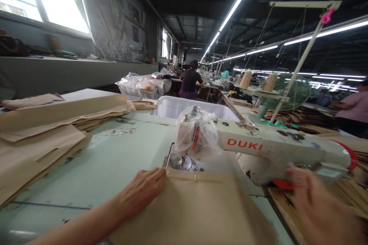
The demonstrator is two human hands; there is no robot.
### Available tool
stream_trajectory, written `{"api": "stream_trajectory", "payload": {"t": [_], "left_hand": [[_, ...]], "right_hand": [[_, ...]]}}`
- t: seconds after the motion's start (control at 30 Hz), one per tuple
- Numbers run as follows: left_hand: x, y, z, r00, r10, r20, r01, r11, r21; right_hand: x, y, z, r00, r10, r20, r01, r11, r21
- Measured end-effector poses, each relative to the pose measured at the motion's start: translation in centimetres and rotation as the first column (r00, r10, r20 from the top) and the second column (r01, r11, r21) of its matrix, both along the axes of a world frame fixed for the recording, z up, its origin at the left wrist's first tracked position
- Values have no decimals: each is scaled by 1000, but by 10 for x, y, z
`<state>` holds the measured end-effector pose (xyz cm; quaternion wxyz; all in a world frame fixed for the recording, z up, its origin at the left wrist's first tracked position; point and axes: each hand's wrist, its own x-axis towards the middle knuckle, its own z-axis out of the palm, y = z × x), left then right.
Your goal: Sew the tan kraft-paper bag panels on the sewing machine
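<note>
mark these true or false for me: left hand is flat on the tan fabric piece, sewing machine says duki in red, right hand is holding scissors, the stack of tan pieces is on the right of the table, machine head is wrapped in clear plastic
1. The left hand lies flat on the tan fabric piece. True.
2. The sewing machine says DUKI in red. True.
3. The right hand is holding scissors. False: it is blurred, close to the machine's right end, and no scissors show.
4. The stack of tan pieces sits on the right of the table. False: it lies on the left side.
5. The machine head is wrapped in clear plastic. True.
</note>
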<state>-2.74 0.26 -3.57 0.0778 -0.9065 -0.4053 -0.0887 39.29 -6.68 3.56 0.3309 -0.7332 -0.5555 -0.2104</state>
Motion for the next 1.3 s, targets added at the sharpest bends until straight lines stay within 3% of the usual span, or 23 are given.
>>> {"api": "stream_trajectory", "payload": {"t": [0.03,0.1,0.13,0.17,0.27,0.43,0.77,1.13,1.3], "left_hand": [[-1,1,-1,1000,8,7,-8,1000,5],[-2,3,-4,1000,17,25,-17,1000,14],[-3,3,-5,999,18,34,-19,1000,19],[-4,3,-5,999,18,40,-19,999,25],[-7,3,-8,995,9,104,-13,999,44],[-9,1,-14,972,-6,237,-7,998,58],[-11,5,-20,983,-20,185,3,996,87],[-16,4,-16,956,81,281,-54,993,-101],[-15,0,-10,965,79,251,-51,992,-114]], "right_hand": [[-44,-4,-13,986,163,-38,-165,984,-62],[-127,-3,-41,872,476,-117,-488,864,-125],[-160,1,-53,824,550,-138,-567,802,-186],[-185,6,-65,801,584,-133,-597,765,-243],[-221,21,-83,836,540,-97,-531,750,-394],[-226,30,-83,838,529,-132,-528,725,-442],[-232,31,-82,829,534,-166,-539,682,-494],[-213,29,-81,825,481,-298,-564,743,-360],[-213,24,-80,821,516,-246,-568,690,-449]]}}
